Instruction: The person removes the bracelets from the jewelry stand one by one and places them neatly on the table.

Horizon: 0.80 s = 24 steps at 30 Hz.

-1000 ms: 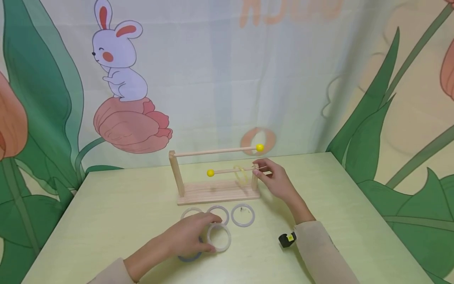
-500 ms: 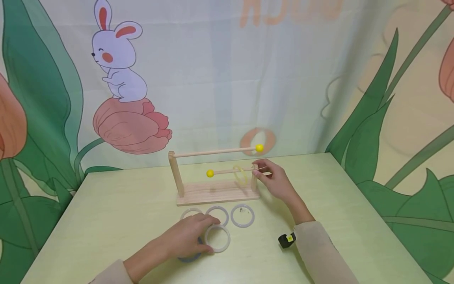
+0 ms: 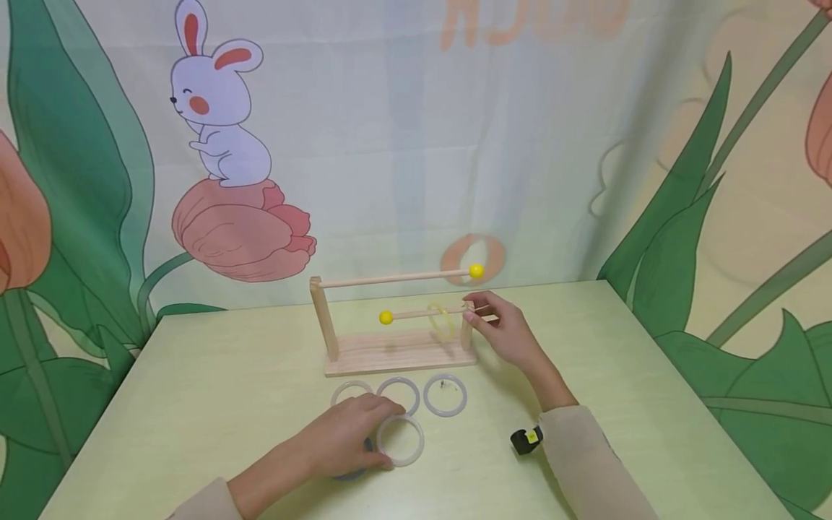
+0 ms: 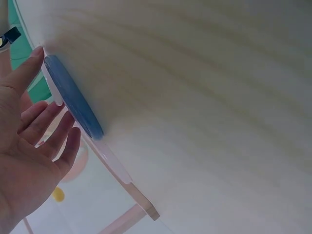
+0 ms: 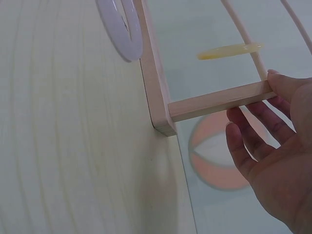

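Note:
My left hand [image 3: 344, 437] holds a white ring [image 3: 421, 440] by its edge, thumb on the near side and fingers on the far side. Partly hidden under that hand lies a blue ring [image 4: 75, 97], flat on the table. My right hand [image 3: 507, 328] pinches the top of the short post [image 5: 219, 101] of a wooden stand [image 3: 396, 361]. A yellow ring [image 3: 448, 331] hangs on the stand's lower rod [image 3: 412, 314], near that post. The upper rod [image 3: 396, 277] carries no ring and ends in a yellow ball [image 3: 477, 271].
In front of the stand lie three pale rings: a left one [image 3: 344, 385], partly covered by the left hand, a middle one [image 3: 416, 393] and a right one [image 3: 464, 396]. A black device [image 3: 525, 439] sits at the right wrist. Behind the table [image 3: 227, 361] hangs a printed curtain [image 3: 364, 144].
The white ring at my left hand has dropped slightly towards the table's near side. My right hand keeps its hold on the post, and the stand has stayed put.

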Available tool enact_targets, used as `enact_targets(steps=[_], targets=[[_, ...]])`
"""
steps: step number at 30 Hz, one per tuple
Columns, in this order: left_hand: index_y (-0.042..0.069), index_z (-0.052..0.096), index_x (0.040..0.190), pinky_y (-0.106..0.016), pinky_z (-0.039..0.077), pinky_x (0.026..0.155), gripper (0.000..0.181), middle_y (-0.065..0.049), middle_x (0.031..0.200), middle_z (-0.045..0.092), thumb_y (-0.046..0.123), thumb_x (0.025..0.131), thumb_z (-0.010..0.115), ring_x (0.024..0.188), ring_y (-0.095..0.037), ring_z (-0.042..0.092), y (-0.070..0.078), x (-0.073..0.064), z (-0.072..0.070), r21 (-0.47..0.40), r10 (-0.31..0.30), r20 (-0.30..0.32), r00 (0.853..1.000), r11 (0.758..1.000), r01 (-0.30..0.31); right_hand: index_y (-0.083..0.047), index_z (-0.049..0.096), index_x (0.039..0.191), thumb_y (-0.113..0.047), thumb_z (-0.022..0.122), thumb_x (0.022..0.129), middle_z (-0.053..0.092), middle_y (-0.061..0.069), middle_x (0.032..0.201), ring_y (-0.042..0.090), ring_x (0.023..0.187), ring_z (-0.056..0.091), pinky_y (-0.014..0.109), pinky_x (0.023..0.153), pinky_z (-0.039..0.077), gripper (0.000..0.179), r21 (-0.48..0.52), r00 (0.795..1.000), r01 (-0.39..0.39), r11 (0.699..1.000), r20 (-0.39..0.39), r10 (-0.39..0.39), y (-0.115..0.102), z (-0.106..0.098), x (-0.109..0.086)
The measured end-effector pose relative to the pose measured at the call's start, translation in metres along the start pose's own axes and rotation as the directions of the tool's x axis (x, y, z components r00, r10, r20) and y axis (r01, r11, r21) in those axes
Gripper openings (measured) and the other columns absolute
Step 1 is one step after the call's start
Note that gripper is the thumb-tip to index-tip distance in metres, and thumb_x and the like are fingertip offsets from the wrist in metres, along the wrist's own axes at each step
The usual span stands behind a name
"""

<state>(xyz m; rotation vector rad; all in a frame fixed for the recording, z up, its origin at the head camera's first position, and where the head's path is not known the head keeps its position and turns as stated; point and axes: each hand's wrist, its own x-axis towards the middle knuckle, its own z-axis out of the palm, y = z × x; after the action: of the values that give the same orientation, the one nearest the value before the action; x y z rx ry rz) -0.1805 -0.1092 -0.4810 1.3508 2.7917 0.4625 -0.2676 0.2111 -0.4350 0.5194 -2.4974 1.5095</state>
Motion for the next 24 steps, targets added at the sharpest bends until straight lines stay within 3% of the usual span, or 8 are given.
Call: enact_targets(steps=[5,24], targets=[[0.018,0.058,0.133,-0.039,0.049,0.099,0.07,0.006,0.128,0.062,0.05,0.076,0.083,0.119,-0.018,0.057,0.0004,-0.0006,0.0007,0.028,0.021,-0.007,1.0,0.999,-0.021,-0.008,0.061,0.126,-0.017,0.064,0.098,0.064,0.019,0.118,0.036,0.106,0.063,0.05,0.088,0.055,0.03,-0.004,1.0,-0.001,1.0,-0.004,0.001,0.0017,0.001,-0.0002],[0.019,0.057,0.133,-0.038,0.049,0.099,0.071,0.008,0.127,0.061,0.051,0.075,0.083,0.118,-0.015,0.055,-0.0007,-0.0006,0.0003,0.02,0.009,0.0,1.0,1.0,-0.009,-0.008,0.06,0.128,-0.019,0.063,0.099,0.063,0.021,0.122,0.034,0.109,0.062,0.049,0.088,0.054,0.03,-0.002,1.0,0.006,1.0,0.005,-0.006,0.0036,0.0002,0.0001]])
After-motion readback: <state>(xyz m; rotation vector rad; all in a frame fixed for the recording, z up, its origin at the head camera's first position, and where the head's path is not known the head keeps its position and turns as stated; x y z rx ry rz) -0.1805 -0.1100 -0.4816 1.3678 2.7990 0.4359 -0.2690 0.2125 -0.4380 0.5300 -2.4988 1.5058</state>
